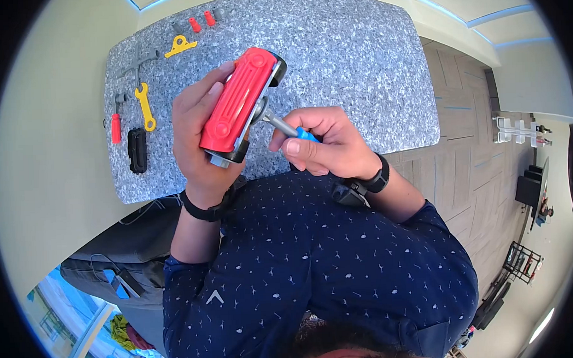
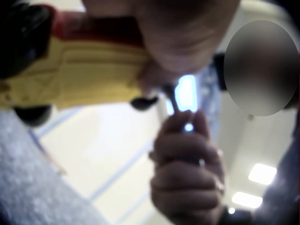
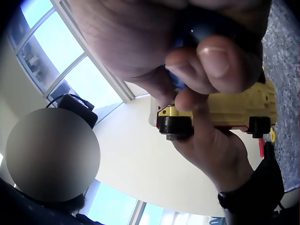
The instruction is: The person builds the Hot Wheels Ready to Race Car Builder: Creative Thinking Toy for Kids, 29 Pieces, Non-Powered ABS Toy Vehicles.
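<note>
My left hand [image 1: 193, 125] grips a toy car [image 1: 239, 98] with a ribbed red top, raised over the near part of the table and tilted. Its yellow underside [image 3: 239, 110] and black wheels [image 3: 176, 125] show in the right wrist view. A grey hex bolt head [image 1: 220, 161] sticks out at its near end. In my right hand [image 1: 329, 143] is a blue-handled toy screwdriver [image 1: 281, 123], pinched between thumb and fingers. Its grey shaft points at the car's side, the wide round tip right at that side between the wheels. Fingers cover most of the blue handle.
On the speckled grey table [image 1: 358, 63], to the left, lie a yellow wrench [image 1: 144, 107], a red-handled tool [image 1: 115, 128], a black block [image 1: 137, 150] and a grey hammer-shaped tool [image 1: 137, 65]. Farther back are a yellow piece [image 1: 180, 46] and small red pieces [image 1: 209, 18].
</note>
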The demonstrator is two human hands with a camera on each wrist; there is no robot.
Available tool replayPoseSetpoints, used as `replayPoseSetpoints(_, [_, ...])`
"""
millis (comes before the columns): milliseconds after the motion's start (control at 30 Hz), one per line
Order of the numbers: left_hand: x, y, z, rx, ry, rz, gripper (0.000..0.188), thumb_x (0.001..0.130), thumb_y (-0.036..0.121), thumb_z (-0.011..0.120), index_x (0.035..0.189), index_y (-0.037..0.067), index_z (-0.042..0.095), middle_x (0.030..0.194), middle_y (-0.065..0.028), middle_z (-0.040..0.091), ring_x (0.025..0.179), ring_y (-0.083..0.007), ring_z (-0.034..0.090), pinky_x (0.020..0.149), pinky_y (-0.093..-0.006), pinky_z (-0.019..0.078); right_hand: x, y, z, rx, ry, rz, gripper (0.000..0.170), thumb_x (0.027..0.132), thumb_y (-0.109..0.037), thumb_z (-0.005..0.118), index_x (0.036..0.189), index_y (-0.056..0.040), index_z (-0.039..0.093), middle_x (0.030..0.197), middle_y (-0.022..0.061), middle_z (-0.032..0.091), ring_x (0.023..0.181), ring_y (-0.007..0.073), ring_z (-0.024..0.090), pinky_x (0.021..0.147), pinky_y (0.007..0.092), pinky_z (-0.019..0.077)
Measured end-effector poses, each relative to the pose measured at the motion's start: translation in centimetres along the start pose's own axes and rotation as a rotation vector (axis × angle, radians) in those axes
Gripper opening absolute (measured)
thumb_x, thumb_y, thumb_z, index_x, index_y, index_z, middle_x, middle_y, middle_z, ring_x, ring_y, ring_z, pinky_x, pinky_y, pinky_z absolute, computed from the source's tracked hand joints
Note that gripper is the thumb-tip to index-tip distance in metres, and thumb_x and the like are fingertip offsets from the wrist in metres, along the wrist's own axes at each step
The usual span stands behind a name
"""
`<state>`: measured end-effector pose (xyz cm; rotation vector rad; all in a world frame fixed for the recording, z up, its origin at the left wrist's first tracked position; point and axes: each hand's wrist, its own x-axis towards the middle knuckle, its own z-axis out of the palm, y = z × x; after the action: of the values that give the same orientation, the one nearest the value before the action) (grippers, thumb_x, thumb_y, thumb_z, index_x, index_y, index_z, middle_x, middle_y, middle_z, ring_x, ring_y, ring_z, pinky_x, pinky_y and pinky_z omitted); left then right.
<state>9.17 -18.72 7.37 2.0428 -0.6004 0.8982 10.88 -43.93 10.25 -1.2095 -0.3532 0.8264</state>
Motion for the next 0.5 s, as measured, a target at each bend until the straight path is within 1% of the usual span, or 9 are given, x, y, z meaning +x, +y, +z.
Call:
replayPoseSetpoints(67, [0.1, 0.0, 0.0, 0.007, 0.013, 0.008, 0.061, 0.094, 0.005, 0.089, 0.145, 0.001, 0.055, 0.147, -0.0313, 0.069, 0.136, -0.0422, 0.071, 0.116, -0.0515, 0.0557, 0.1, 0.2, 0.0, -0.013, -0.01, -0.005, 0.017, 0.113, -0.02, 0.073, 0.111, -0.0036, 0.075, 0.077, -0.0033, 0.064, 0.065, 0.0028, 0.058, 0.056, 0.0247, 0.043])
replayPoseSetpoints(100, [0.1, 0.0, 0.0, 0.012, 0.019, 0.012, 0.061, 0.093, 0.005, 0.088, 0.145, 0.001, 0.056, 0.148, -0.0303, 0.069, 0.136, -0.0421, 0.071, 0.116, -0.052, 0.0551, 0.3, 0.4, 0.2, -0.107, 0.019, -0.055, 0.018, 0.113, -0.021, 0.074, 0.109, -0.0035, 0.074, 0.076, -0.0031, 0.063, 0.066, 0.0035, 0.058, 0.058, 0.0259, 0.0444])
replayPoseSetpoints(167, [0.4, -0.5, 0.4, 0.105, 0.029, 0.053, 0.058, 0.089, 0.007, 0.089, 0.14, 0.004, 0.064, 0.146, -0.0208, 0.074, 0.131, -0.0384, 0.072, 0.113, -0.0514, 0.0526, 1.0, 1.0, 0.2, -0.294, 0.073, -0.157, 0.021, 0.113, -0.023, 0.074, 0.103, -0.0034, 0.071, 0.075, -0.0026, 0.061, 0.07, 0.0049, 0.059, 0.063, 0.0283, 0.0471])
replayPoseSetpoints(200, [0.4, -0.7, 0.6, 0.151, 0.033, 0.073, 0.056, 0.086, 0.008, 0.09, 0.138, 0.006, 0.068, 0.145, -0.016, 0.077, 0.129, -0.0366, 0.072, 0.112, -0.0511, 0.0514, 1.2, 1.7, -0.2, -0.357, 0.128, -0.165, 0.023, 0.112, -0.023, 0.075, 0.101, -0.0035, 0.07, 0.075, -0.002, 0.061, 0.072, 0.0053, 0.06, 0.065, 0.0291, 0.0477])
replayPoseSetpoints(267, [0.2, -0.9, 0.9, 0.203, 0.014, 0.068, 0.054, 0.084, 0.009, 0.091, 0.134, 0.008, 0.071, 0.144, -0.0118, 0.078, 0.128, -0.0339, 0.073, 0.111, -0.0507, 0.0511, 1.7, 3.1, -1.3, -0.486, 0.244, -0.182, 0.027, 0.112, -0.024, 0.076, 0.097, -0.0035, 0.067, 0.075, -0.0009, 0.062, 0.076, 0.0061, 0.061, 0.069, 0.0306, 0.0491])
replayPoseSetpoints(367, [0.0, -1.1, 1.3, 0.205, 0.027, 0.043, 0.051, 0.084, 0.01, 0.091, 0.132, 0.009, 0.073, 0.143, -0.0082, 0.079, 0.126, -0.0315, 0.073, 0.11, -0.0496, 0.0503, 1.7, 3.3, -2.0, -0.362, 0.219, -0.03, 0.03, 0.111, -0.028, 0.078, 0.095, -0.0058, 0.067, 0.076, -0.0006, 0.063, 0.071, 0.006, 0.059, 0.065, 0.0294, 0.047])
replayPoseSetpoints(467, [-0.1, -1.7, 1.5, 0.228, 0.061, 0.025, 0.048, 0.084, 0.009, 0.089, 0.13, 0.009, 0.075, 0.142, -0.0059, 0.079, 0.124, -0.029, 0.073, 0.11, -0.0487, 0.0493, 1.8, 5.1, -2.8, -0.414, 0.193, -0.161, 0.034, 0.112, -0.037, 0.076, 0.1, -0.0061, 0.069, 0.077, -0.001, 0.065, 0.065, 0.0057, 0.057, 0.059, 0.0287, 0.0448])
replayPoseSetpoints(500, [-0.1, -1.8, 1.6, 0.244, 0.072, 0.022, 0.047, 0.084, 0.008, 0.088, 0.129, 0.009, 0.076, 0.142, -0.0051, 0.079, 0.124, -0.0281, 0.073, 0.111, -0.0485, 0.0489, 1.7, 5.1, -3.0, -0.31, 0.234, -0.146, 0.036, 0.112, -0.04, 0.076, 0.103, -0.0054, 0.069, 0.077, -0.0011, 0.064, 0.063, 0.0054, 0.056, 0.057, 0.0276, 0.044])
